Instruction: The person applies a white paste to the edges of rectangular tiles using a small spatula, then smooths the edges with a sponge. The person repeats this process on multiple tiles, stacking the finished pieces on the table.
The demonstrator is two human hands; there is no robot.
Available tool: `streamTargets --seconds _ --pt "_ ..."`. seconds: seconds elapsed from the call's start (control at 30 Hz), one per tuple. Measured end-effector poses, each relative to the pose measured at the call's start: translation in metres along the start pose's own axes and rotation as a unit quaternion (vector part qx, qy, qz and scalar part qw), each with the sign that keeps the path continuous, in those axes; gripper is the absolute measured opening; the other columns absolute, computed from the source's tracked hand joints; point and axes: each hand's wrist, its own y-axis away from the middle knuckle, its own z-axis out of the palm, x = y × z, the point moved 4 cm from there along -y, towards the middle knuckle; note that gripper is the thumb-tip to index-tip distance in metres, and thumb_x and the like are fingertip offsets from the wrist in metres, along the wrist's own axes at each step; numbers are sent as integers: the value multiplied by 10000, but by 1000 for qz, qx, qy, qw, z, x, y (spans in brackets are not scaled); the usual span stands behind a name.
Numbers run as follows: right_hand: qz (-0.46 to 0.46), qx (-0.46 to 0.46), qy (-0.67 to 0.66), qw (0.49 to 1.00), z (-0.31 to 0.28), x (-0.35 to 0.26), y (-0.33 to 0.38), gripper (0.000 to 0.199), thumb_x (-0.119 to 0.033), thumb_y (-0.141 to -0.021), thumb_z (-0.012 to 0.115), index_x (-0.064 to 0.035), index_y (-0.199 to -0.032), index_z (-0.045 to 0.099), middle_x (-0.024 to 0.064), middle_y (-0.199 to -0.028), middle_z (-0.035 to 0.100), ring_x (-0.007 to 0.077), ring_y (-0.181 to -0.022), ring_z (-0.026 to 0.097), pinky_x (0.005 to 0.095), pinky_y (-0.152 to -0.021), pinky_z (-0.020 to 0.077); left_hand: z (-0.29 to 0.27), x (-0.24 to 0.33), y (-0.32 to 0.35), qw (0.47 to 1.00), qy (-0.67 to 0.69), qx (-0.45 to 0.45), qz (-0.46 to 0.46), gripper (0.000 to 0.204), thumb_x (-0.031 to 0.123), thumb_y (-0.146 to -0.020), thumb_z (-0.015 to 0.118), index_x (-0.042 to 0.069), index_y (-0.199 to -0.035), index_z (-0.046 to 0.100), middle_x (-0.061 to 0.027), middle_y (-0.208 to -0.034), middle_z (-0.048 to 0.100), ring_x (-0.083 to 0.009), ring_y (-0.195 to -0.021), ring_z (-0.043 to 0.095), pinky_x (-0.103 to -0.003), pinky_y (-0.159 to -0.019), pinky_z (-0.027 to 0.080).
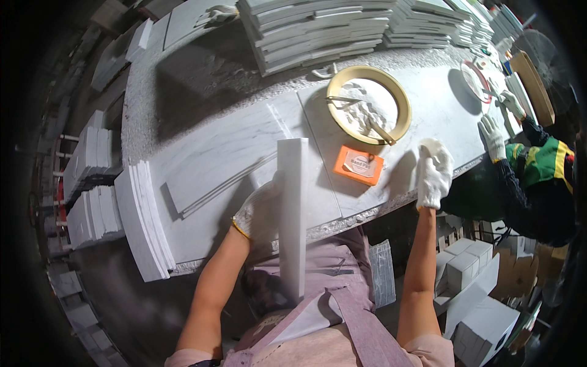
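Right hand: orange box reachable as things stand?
Probably yes. The right hand is just right of the orange box, with only bare tabletop visible between them; the yellow bowl sits beyond the box, out of the way.

The counter (137, 116) before me has a rough pale edge. Flat veined slabs (214, 160) lie on it, with long pale strips (145, 223) at my left and a tall slab stack (321, 33) beyond. A yellow bowl (404, 101) of white powder stands near an orange block (359, 166).
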Motion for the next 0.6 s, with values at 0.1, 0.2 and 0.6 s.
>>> streamTargets --seconds 0.1,0.2,0.6 --pt "-59 -54 -133 988 -10 -30 15 372 -126 -962 800 -69 -1292 638 77 -1221 679 136 -1039 665 290 -853 574 -3 2 -2 956 -276 -1 98 582 529 -1135 417 42 -1413 571 -35 -1152 681 -174 -1059 623 -331 -960 537" --pt "-114 -101 -84 985 -19 -67 36 382 -106 -979 777 -38 -1317 612 82 -1272 671 136 -1102 658 300 -935 563 -4 4 -5 914 -382 16 134 607 580 -1112 453 68 -1411 584 -20 -1154 676 -147 -1047 622 -334 -939 543" --pt "-96 -479 -113 865 26 -160 81 550 -37 -913 749 10 -1446 621 139 -1419 668 213 -1301 632 366 -1132 492 -5 -3 -4 992 -42 -97 69 657 550 -1052 591 68 -1496 541 -40 -1180 694 -163 -1040 676 -361 -910 587"
